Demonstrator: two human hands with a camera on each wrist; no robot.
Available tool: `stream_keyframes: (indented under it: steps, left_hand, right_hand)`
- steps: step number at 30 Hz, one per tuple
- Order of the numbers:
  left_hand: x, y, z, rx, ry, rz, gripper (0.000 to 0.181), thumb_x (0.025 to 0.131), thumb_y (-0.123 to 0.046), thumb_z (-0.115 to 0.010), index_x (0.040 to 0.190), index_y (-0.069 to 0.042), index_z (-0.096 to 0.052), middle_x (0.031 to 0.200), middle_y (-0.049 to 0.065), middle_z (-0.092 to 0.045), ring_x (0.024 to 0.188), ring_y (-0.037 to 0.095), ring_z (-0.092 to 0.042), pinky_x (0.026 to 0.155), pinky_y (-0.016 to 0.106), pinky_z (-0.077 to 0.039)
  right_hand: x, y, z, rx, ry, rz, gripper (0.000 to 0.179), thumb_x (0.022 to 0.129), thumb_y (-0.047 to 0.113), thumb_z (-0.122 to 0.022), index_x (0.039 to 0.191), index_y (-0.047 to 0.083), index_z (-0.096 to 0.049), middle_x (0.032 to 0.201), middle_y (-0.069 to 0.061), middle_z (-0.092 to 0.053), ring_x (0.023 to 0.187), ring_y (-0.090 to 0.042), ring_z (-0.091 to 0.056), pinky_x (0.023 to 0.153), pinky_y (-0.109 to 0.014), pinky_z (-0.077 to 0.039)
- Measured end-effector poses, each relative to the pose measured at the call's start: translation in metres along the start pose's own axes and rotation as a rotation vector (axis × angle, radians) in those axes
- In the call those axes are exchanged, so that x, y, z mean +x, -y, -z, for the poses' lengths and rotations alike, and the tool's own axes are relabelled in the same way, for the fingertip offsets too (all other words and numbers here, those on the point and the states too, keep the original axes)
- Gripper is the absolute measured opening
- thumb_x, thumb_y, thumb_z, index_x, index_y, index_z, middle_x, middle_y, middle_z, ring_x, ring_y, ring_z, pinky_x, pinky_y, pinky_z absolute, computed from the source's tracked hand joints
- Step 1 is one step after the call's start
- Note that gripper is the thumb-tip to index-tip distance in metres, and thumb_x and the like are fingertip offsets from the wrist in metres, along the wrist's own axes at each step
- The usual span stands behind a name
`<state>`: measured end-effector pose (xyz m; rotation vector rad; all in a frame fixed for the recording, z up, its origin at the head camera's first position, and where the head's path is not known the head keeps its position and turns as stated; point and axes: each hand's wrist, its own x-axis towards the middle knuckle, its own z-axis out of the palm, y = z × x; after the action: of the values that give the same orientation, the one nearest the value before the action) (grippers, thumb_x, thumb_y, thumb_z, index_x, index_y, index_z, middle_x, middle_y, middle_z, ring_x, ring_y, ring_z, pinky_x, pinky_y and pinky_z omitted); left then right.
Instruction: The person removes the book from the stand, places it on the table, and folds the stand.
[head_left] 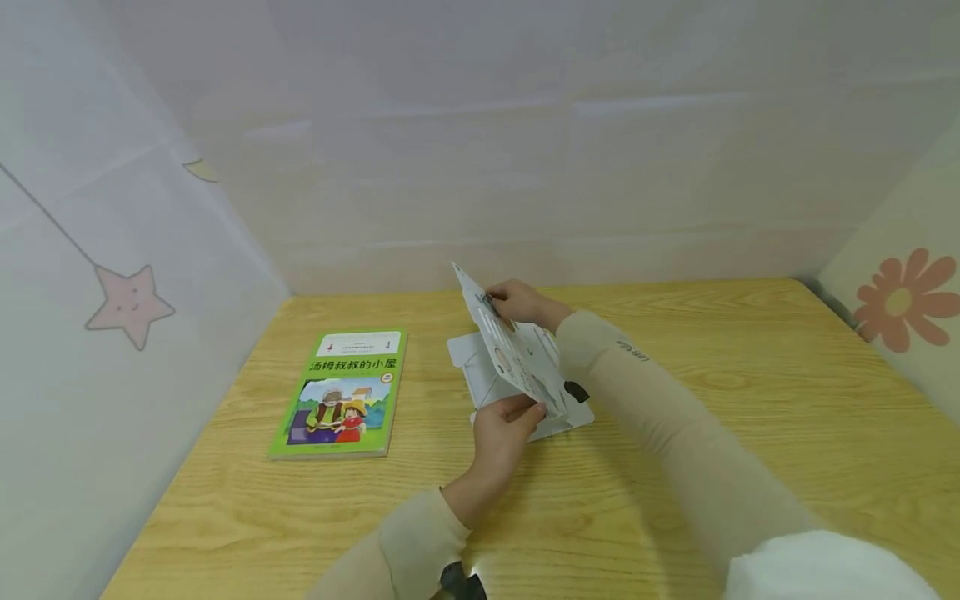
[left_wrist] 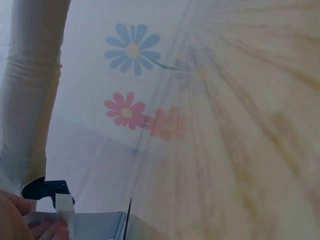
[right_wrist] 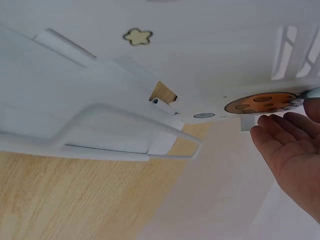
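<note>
A white folding book stand (head_left: 487,329) with printed cartoon pictures is raised at a slant over the table. Its flat white lower part (head_left: 474,367) lies beneath, hinged open from the printed panel. My left hand (head_left: 502,435) pinches the panel's near lower corner between thumb and fingers. At the far upper edge, my right hand (head_left: 523,302) grips the panel. In the right wrist view, a bent white rod (right_wrist: 150,123) shows along the lower part, and the right hand's fingers (right_wrist: 287,145) sit by an orange planet print (right_wrist: 260,103). The left wrist view catches only part of the left hand (left_wrist: 15,220).
A green picture book (head_left: 296,446) lies flat on the wooden table (head_left: 712,358), left of the stand. White cloth walls (head_left: 465,167) with star and flower prints rise behind and at both sides.
</note>
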<state>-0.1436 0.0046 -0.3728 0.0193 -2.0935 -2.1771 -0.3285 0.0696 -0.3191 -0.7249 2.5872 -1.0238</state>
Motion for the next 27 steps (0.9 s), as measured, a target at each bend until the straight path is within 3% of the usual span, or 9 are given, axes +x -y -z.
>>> stream_keyframes:
  steps: [6,12,16,21,27]
  left_hand:
    - [0.001,-0.001,0.011,0.021,0.031,-0.031,0.020,0.076,-0.004,-0.062,0.091,0.010,-0.063,0.086,0.016,-0.063,0.081,0.021,-0.060,0.068,0.026,-0.049]
    - [0.007,-0.005,0.033,0.068,0.117,-0.047,0.024,0.079,-0.004,-0.059,0.099,0.009,-0.059,0.095,0.019,-0.061,0.088,0.023,-0.058,0.073,0.026,-0.047]
    - [0.013,-0.006,0.049,0.065,0.163,-0.061,0.031,0.079,0.000,-0.056,0.107,0.013,-0.051,0.106,0.026,-0.054,0.097,0.031,-0.053,0.080,0.030,-0.044]
    - [0.027,-0.006,0.069,0.258,0.208,-0.044,0.051,0.079,-0.009,-0.060,0.123,0.008,-0.040,0.123,0.022,-0.043,0.112,0.032,-0.041,0.090,0.039,-0.036]
    - [0.049,0.001,0.080,0.526,0.231,0.088,0.082,0.072,-0.024,-0.070,0.135,-0.001,-0.022,0.135,0.018,-0.027,0.121,0.034,-0.026,0.095,0.047,-0.026]
  right_hand:
    - [-0.011,-0.006,0.008,0.052,0.008,0.032,0.038,0.092,0.012,-0.039,0.126,-0.005,-0.039,0.125,-0.019,-0.042,0.116,-0.030,-0.035,0.095,-0.041,-0.029]
    - [-0.030,-0.008,0.012,0.112,0.016,0.092,0.038,0.091,0.012,-0.041,0.125,-0.006,-0.039,0.126,-0.020,-0.040,0.115,-0.031,-0.036,0.094,-0.043,-0.030]
    - [-0.046,-0.007,0.011,0.148,0.023,0.134,0.040,0.091,0.015,-0.045,0.123,-0.007,-0.041,0.125,-0.021,-0.041,0.114,-0.031,-0.038,0.092,-0.043,-0.033]
    - [-0.064,-0.007,0.006,0.232,0.029,0.174,0.039,0.091,0.015,-0.045,0.123,-0.007,-0.041,0.123,-0.020,-0.043,0.110,-0.029,-0.043,0.088,-0.041,-0.037]
    - [-0.088,-0.004,0.002,0.235,0.003,0.250,0.041,0.090,0.018,-0.046,0.123,-0.006,-0.043,0.120,-0.018,-0.047,0.107,-0.027,-0.046,0.086,-0.040,-0.040]
